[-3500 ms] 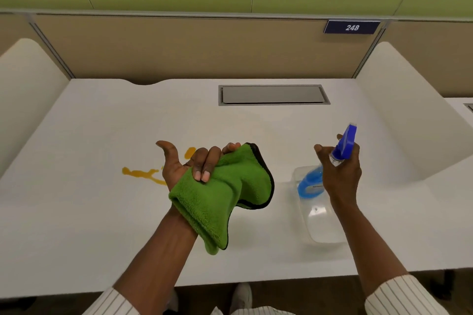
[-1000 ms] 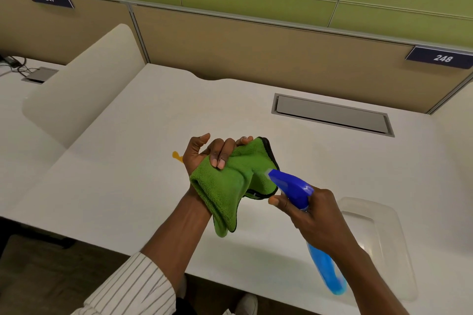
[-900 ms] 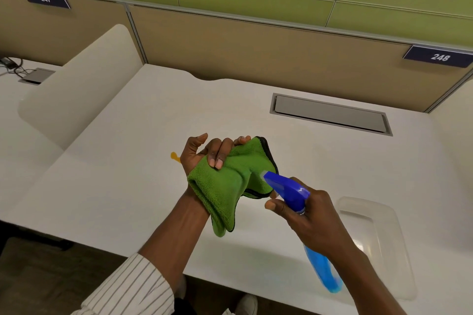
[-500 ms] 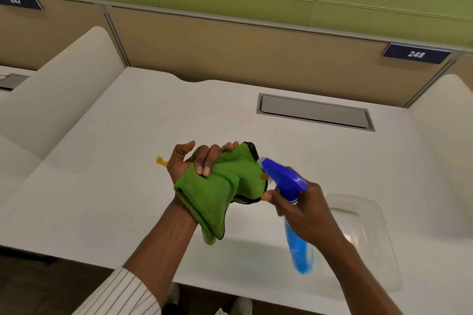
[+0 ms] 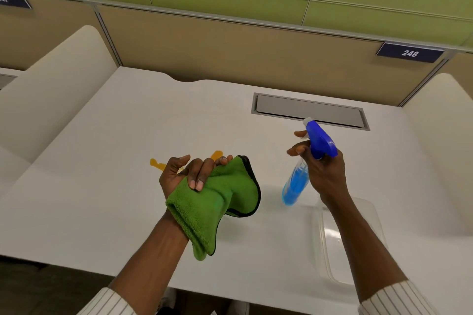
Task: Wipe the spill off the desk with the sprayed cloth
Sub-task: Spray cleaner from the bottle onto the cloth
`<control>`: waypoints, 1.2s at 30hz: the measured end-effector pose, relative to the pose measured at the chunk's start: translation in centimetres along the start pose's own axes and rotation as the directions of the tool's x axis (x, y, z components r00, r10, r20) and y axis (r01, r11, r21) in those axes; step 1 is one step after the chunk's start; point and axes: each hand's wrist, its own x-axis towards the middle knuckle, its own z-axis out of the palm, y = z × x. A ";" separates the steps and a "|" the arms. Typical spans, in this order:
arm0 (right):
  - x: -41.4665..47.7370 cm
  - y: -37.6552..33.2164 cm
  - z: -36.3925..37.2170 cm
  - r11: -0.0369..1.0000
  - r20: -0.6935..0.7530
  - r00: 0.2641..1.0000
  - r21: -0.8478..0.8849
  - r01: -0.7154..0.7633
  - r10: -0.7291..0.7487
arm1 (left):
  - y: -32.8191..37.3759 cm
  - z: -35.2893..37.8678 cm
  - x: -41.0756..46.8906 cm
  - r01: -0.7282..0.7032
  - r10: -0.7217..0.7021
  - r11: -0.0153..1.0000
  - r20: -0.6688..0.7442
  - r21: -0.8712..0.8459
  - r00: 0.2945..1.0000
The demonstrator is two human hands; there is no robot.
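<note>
So the left hand [image 5: 190,176] has the green cloth [image 5: 217,202] bunched up, fingers curled over the top and pinching it against the palm, with the loose end dangling past the wrist above the desk [image 5: 102,186]. The right hand [image 5: 325,174] is wrapped tight around the neck of the blue spray bottle [image 5: 307,161], well apart from the cloth, nozzle pointing up and away, index finger off to the side near the trigger. The spill [image 5: 157,163] is an orange-ish smear on the white top, mostly hidden behind the left hand, with one bit poking out to the left and another just above the fingertips. Looks to me like the wiping itself hasn't started. My two cents on doing it well: park the bottle somewhere out of the way first, maybe by the clear tray [image 5: 345,245] on the right, then flatten the cloth so a broad face hits the desk instead of a wad. Come in from the outer edge of the smear and pull toward the middle so it doesn't spread, and fold to a clean side if it starts streaking. Can't tell from here how damp the cloth actually is.
</note>
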 end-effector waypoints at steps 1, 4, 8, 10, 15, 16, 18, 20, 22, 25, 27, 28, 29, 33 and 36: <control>0.5 0.5 -0.1 1.000 -0.013 1.000 -0.003 -0.008 0.008 | -0.1 -0.1 -0.1 0.006 -0.006 1.000 -0.012 0.005 1.000; 1.5 2.1 -0.3 0.999 -0.053 0.998 -0.013 -0.042 0.041 | -0.3 -0.5 -0.3 0.013 -0.013 1.000 -0.026 -0.004 1.000; 2.8 3.3 -0.6 0.999 -0.079 0.996 -0.001 -0.051 0.051 | -0.6 -0.9 -0.2 0.008 -0.008 1.000 -0.028 0.000 1.000; 3.5 3.9 -0.8 0.998 -0.085 0.994 -0.001 -0.063 0.062 | -0.7 -0.9 -0.2 0.004 -0.004 1.000 -0.032 -0.001 0.999; 4.8 5.5 -1.2 0.994 -0.069 0.992 -0.041 -0.106 0.103 | -0.5 -1.1 0.1 0.004 -0.004 1.000 -0.023 -0.005 1.000; 4.9 5.5 -1.1 0.993 -0.062 0.992 -0.037 -0.112 0.109 | -0.5 -1.2 0.2 0.002 -0.002 1.000 -0.022 -0.008 1.000; 5.2 5.5 -0.9 0.992 -0.054 0.991 -0.024 -0.123 0.122 | -0.5 -1.2 0.3 -0.001 0.001 1.000 -0.023 -0.003 1.000; 5.5 5.8 -0.7 0.991 -0.060 0.989 -0.016 -0.134 0.133 | -0.5 -1.2 0.3 0.002 -0.002 1.000 -0.023 0.001 1.000; 5.7 6.1 -0.5 0.987 -0.075 0.985 -0.031 -0.156 0.153 | -0.6 -1.2 0.2 0.007 -0.007 1.000 -0.026 -0.005 1.000; 5.6 6.9 -0.4 0.977 -0.105 0.975 -0.061 -0.205 0.198 | -0.9 -0.9 0.3 0.000 -0.001 1.000 -0.034 -0.006 0.999; 5.2 7.2 -0.3 0.969 -0.126 0.966 -0.069 -0.236 0.227 | -1.1 -0.7 0.2 -0.005 0.004 1.000 -0.047 -0.008 0.999; 4.9 7.2 -0.3 0.964 -0.135 0.961 -0.077 -0.253 0.241 | -1.3 -0.6 0.1 -0.004 0.003 1.000 -0.051 -0.011 0.999; 4.5 7.1 -0.2 0.957 -0.148 0.954 -0.091 -0.276 0.261 | -1.4 -0.5 0.1 -0.002 0.001 1.000 -0.055 -0.015 0.998; 1.0 6.9 0.7 0.910 -0.321 0.881 -0.111 -0.400 0.348 | -1.3 -0.5 -0.3 0.002 -0.003 1.000 -0.069 -0.006 0.998; -3.0 6.3 2.0 0.883 -0.503 0.783 -0.080 -0.463 0.366 | -1.0 -0.7 -0.3 0.015 -0.015 1.000 -0.073 -0.002 0.997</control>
